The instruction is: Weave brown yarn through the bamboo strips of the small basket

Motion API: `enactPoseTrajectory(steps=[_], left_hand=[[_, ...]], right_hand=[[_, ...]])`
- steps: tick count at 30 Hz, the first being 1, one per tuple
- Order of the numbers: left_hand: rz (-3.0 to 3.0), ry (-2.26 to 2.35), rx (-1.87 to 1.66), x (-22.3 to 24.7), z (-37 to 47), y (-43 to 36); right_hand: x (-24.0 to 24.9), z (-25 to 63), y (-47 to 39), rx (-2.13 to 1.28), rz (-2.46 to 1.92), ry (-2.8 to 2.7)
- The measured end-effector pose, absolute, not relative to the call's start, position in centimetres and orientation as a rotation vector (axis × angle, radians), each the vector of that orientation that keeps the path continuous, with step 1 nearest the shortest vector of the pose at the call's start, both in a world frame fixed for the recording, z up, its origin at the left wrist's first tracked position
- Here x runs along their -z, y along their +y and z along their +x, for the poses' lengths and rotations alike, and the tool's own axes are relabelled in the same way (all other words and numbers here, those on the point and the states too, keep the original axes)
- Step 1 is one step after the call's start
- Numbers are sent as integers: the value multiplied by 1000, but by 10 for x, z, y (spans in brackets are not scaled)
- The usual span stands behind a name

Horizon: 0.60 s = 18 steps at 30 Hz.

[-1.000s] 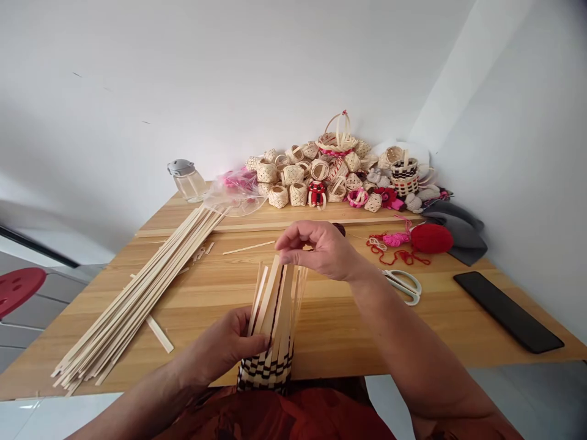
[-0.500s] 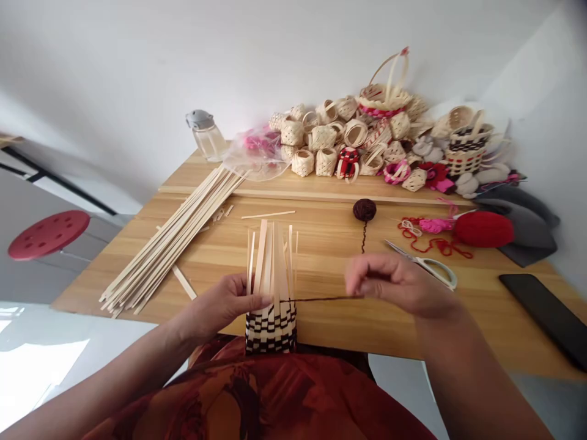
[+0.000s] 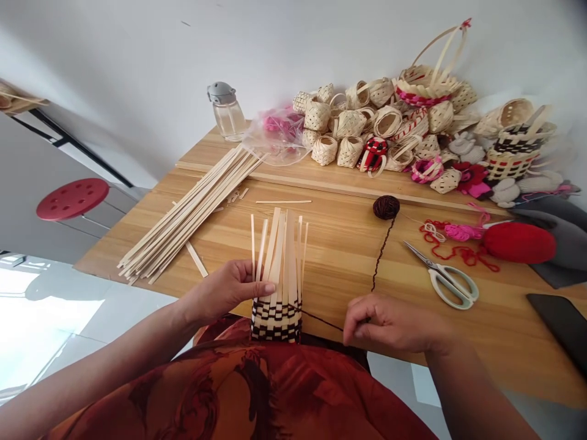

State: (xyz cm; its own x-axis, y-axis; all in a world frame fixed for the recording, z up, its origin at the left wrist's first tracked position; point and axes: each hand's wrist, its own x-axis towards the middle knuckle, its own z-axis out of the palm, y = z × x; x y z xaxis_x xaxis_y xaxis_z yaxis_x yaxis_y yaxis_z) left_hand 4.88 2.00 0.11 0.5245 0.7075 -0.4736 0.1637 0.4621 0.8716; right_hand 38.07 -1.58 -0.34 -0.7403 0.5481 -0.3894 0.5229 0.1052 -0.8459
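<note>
In my left hand (image 3: 232,287) is a small, partly woven basket (image 3: 276,321), its pale strips standing upright above a dark-and-light checked lower wall. The thumb presses the near strips while the other fingers go behind them. To the right, my right hand (image 3: 389,324) pinches dark brown yarn (image 3: 322,321) that runs from the basket's right side. From that hand the yarn goes back across the table to a brown ball (image 3: 386,207). The basket's base rests near my lap at the table's front edge.
A bundle of pale strips (image 3: 192,214) lies to the left. Scissors (image 3: 447,278) rest right of my hand, near red yarn (image 3: 519,242) and a black phone (image 3: 557,330). Several small baskets (image 3: 351,122) are piled by the wall, beside a bottle (image 3: 228,116).
My right hand has come lower and nearer the table's front edge, so the yarn slants down from the basket. The camera view has shifted. My left hand keeps its hold.
</note>
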Motion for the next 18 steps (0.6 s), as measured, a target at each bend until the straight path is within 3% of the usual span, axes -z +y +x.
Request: enactPoseTrajectory(steps=[7, 13, 18], left_hand=[[991, 919, -451, 2, 51, 20], [1027, 875, -429, 1, 48, 19], [1061, 834, -421, 2, 45, 19]], right_hand=[[-1, 345, -15, -1305, -1318, -2089], [16, 293, -8, -1648, -1144, -1403], [17, 292, -1, -1826, -1141, -1282]])
